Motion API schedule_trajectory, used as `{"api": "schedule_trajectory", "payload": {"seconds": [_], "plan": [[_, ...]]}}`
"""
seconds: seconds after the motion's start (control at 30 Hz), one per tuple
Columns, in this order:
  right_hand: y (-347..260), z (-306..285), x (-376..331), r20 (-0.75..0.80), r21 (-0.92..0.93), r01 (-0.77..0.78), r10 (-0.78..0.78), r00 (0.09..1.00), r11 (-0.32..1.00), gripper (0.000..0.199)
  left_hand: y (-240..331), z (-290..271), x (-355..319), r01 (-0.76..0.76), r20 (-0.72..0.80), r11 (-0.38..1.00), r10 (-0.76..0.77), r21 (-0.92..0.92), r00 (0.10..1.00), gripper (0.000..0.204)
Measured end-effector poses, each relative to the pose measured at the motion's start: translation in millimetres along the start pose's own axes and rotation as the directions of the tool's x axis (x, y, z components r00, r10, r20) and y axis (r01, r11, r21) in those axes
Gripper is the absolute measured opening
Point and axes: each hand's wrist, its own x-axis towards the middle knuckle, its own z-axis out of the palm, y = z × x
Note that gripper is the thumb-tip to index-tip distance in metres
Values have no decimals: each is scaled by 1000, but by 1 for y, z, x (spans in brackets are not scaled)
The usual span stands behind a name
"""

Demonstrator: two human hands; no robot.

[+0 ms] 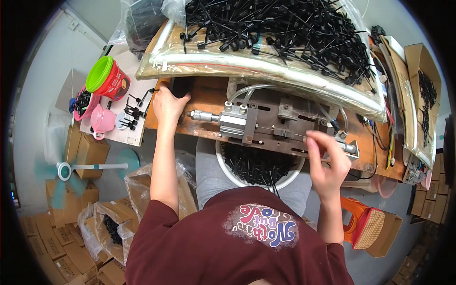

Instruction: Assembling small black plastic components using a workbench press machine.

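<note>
Work is looking partway: black parts point(259, 166) are filling the basket point(232, 179), and a heap point(304, 35) is waiting. The right hand point(327, 164) is maybe pinching a thin stick point(298, 135) at the machine point(263, 137); left hand point(169, 105), I can't tell.

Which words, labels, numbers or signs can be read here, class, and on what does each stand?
Maroon short-sleeved cloth shirt: large pink, blue and white lettering, upside down in the picture; readable, but not copied out here.
Red round plastic tub with a lime-green top: pale printing, too small to read surely.
Brown cardboard cartons, lower left: dark printing, too small and blurred.
</note>
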Motion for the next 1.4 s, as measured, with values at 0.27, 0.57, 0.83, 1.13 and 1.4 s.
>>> {"api": "schedule_trajectory", "payload": {"seconds": [0.27,0.57,0.83,1.13,1.4], "plan": [[40,-12,101,54,-461,160,-153,987,873,17,-3,-3,1,3,42,1000,-5,31,999,79],[91,-1,175,482,-662,295,91,871,689,33,9,-49,-55,-237,-320,852,87,-467,944,61],[64,14,178,525,-549,244,103,845,799,51,69,-88,-123,-645,-522,562,389,-518,759,47],[65,34,193,597,-608,426,31,802,670,28,107,-84,-152,-695,-453,266,595,-668,664,43],[64,22,190,539,-560,394,-41,841,729,34,105,-81,-152,-659,-402,262,618,-706,676,43]]}}
